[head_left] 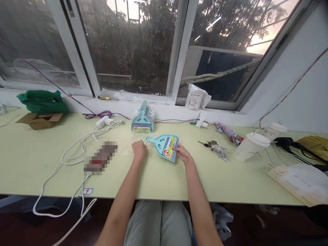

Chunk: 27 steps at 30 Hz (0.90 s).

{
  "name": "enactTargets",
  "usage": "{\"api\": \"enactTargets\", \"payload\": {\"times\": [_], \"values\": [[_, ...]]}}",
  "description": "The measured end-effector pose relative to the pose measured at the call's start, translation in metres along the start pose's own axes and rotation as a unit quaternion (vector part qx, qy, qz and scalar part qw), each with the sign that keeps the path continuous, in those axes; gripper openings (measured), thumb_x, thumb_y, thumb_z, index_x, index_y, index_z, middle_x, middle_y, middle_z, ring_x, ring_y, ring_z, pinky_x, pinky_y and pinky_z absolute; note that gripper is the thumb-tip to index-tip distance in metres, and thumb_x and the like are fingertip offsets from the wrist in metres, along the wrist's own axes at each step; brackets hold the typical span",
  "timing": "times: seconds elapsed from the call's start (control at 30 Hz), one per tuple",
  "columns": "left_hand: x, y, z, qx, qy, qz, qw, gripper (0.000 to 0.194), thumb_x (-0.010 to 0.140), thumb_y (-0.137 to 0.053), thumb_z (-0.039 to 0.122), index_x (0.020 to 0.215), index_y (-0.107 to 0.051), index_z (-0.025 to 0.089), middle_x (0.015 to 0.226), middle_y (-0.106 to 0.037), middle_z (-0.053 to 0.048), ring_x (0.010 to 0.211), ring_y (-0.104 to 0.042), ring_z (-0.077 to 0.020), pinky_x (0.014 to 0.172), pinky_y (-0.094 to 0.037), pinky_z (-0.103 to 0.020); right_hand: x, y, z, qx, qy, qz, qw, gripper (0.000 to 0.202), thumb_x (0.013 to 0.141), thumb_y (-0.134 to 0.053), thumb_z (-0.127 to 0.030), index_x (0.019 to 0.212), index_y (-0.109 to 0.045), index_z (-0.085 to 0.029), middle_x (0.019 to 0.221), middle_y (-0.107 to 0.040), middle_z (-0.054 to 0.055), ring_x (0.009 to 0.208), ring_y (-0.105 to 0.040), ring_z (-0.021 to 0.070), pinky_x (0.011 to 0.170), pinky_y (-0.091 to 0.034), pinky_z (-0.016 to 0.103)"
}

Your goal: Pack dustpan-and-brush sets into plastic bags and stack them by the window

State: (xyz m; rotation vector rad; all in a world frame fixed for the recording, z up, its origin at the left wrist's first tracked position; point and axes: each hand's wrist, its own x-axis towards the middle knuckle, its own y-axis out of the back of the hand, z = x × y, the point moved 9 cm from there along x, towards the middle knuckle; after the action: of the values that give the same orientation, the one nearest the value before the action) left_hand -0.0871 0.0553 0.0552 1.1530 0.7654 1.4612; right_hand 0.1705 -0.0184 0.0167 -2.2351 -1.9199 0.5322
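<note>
Pointing its handle (pixel 150 139) to ten o'clock, the dustpan (pixel 161 145) is gripped by the right hand (pixel 182 152), at three o'clock from the curled left hand (pixel 139 149).

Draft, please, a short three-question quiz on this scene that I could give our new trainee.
1. Multiple choice: what does the right hand hold? A) the umbrella; B) a turquoise dustpan set; C) the green bag.
2. True or false: the white lidded cups are to the right of the dustpan set.
3. Fill in: the yellow-handled screwdriver lies on the ____.
Key: 1. B; 2. true; 3. windowsill.
</note>
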Motion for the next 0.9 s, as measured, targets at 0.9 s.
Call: {"api": "enactTargets", "payload": {"times": [0.9], "values": [[-0.025, 0.051, 0.004, -0.465, 0.079, 0.286, 0.834, 0.069, 0.081, -0.065, 0.039, 0.139, -0.032, 0.021, 0.151, -0.029, -0.015, 0.141, -0.025, -0.0277, 0.115, -0.018, -0.045, 0.004, -0.030, 0.023, 0.163, 0.108, 0.157, 0.968, 0.030, 0.055, -0.081, -0.021, 0.080, -0.067, -0.015, 0.085, -0.074, 0.007, 0.083, -0.070, 0.0222, 0.073, -0.058, 0.033]]}}
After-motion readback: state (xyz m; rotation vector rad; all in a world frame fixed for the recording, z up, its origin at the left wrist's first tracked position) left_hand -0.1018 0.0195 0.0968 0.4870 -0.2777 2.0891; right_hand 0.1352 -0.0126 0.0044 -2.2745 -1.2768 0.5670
